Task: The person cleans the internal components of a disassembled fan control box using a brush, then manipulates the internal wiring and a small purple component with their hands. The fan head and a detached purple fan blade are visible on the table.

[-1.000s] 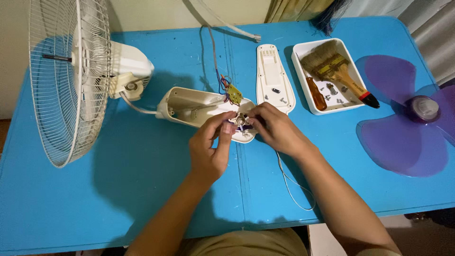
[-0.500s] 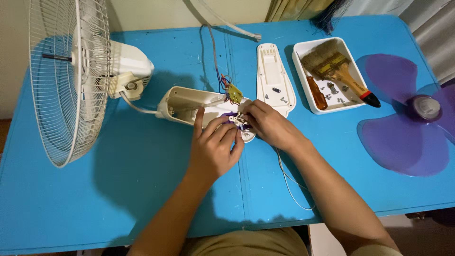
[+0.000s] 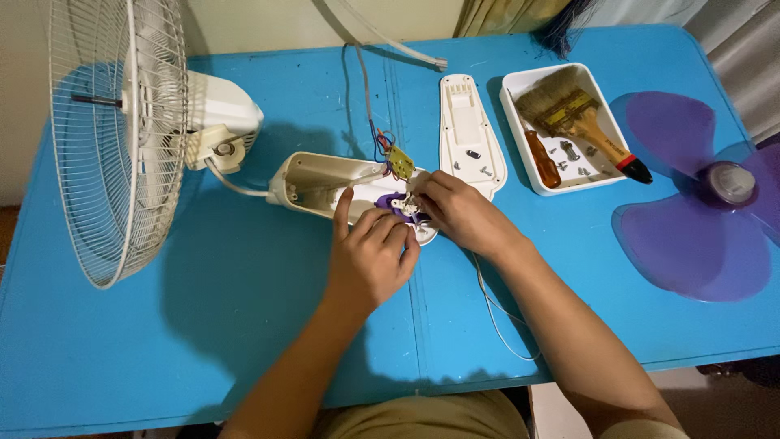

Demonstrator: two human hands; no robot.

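left hand (image 3: 372, 258) pressing open fan housing (image 3: 321, 183) | right hand (image 3: 457, 213) pinching purple switch part (image 3: 396, 203), hands touching | tray (image 3: 515, 89) beyond right hand

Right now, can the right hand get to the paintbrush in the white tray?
Probably yes. The right hand sits near the white tray, and nothing stands between it and the paintbrush.

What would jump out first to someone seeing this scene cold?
Mid-table, the left hand and right hand meet over an opened cream fan base. A wire fan guard stands far left, and a purple fan blade lies flat at the right edge.
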